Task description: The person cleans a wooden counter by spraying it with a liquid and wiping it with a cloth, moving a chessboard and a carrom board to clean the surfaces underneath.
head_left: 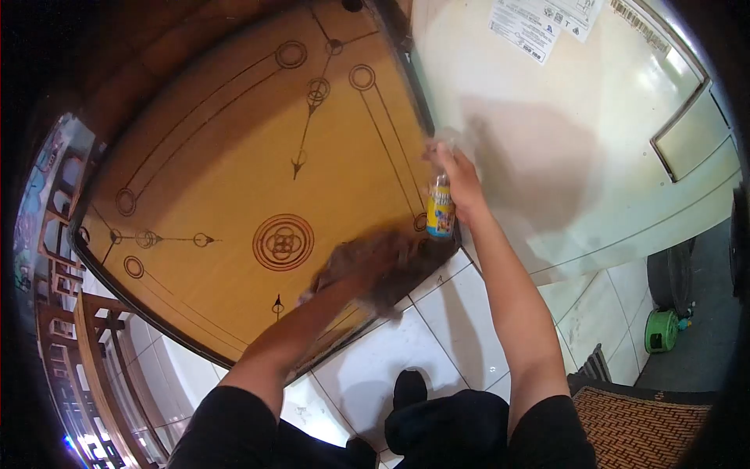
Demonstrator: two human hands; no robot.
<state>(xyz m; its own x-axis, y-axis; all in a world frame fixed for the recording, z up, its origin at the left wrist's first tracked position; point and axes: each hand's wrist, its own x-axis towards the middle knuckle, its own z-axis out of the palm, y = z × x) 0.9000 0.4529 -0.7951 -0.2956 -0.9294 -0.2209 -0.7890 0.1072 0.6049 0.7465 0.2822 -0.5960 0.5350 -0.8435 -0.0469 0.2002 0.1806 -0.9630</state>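
A carrom board (203, 180) with a yellow-brown face, dark frame and printed circles and arrows stands tilted in front of me. Pressed on its lower right part is a grey-brown cloth (351, 266), blurred by motion. My left hand (383, 254) is on that cloth and appears to grip it, though its fingers are smeared. At the board's right edge my right hand (461, 180) is closed around the upper part of a spray bottle (441, 207). The bottle is held upright and has a yellow and blue label; its top is partly covered by my fingers.
A large whitish panel (578, 156) with paper labels stands to the right, behind the bottle. White floor tiles (422, 336) lie below. A wooden rack (94, 375) is at left. At right are a green round object (661, 331) and a woven brown seat or mat (641, 426).
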